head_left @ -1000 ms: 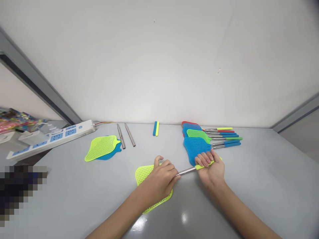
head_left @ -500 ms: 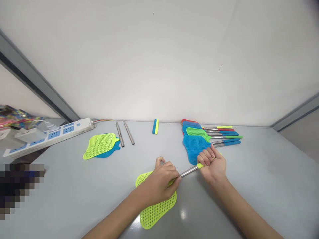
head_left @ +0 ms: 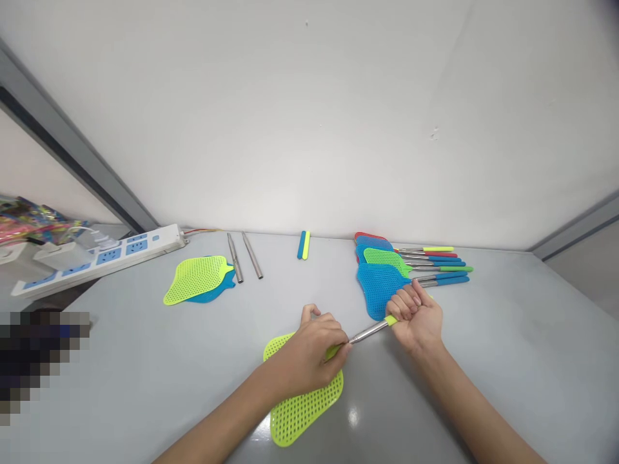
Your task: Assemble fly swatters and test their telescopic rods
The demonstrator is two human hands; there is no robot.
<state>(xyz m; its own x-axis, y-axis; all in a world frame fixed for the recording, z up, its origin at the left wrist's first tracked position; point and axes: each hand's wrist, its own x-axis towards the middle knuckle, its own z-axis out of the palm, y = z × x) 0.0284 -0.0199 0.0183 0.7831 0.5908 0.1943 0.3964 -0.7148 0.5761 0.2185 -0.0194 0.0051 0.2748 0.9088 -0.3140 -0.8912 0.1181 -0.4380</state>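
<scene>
- My left hand (head_left: 314, 348) pinches the yellow mesh head (head_left: 305, 412), probably by its neck (head_left: 333, 352) (mostly hidden from me).
- Right hand (head_left: 418, 319) clenched round the yellow grip (head_left: 391, 320), covering more than 1 second ago!
- Steel rod (head_left: 368, 332) between: work's at the neck, I'd judge.

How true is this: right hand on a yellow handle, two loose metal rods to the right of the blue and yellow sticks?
One slip: in the head view, the two loose metal rods lie to the left of the blue and yellow sticks. The right hand is on a yellow handle.
</scene>
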